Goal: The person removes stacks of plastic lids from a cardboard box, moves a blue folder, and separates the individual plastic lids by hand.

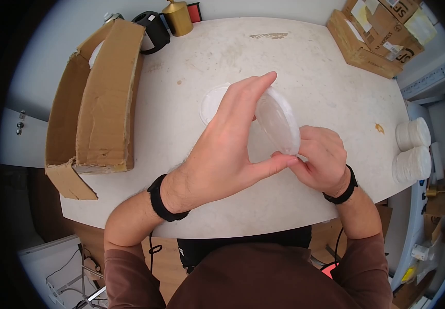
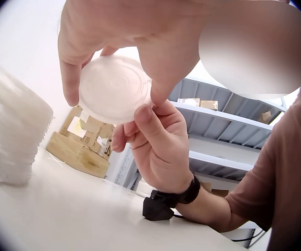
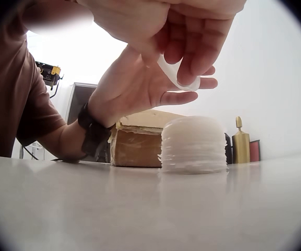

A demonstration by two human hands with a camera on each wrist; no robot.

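Observation:
A round translucent plastic lid is held up on edge above the table between both hands. My left hand spans it, fingers at the top rim and thumb at the lower rim. At the lower right rim, my right hand pinches the lid between thumb and curled fingers. In the left wrist view the lid faces the camera, showing ring-shaped ridges. A stack of similar lids stands on the table in the right wrist view; in the head view the left hand partly hides this stack.
An open cardboard box stands on the table's left side. Behind it are a black container and a gold canister. Cardboard boxes occupy the back right corner. Two white wrapped stacks sit at the right edge.

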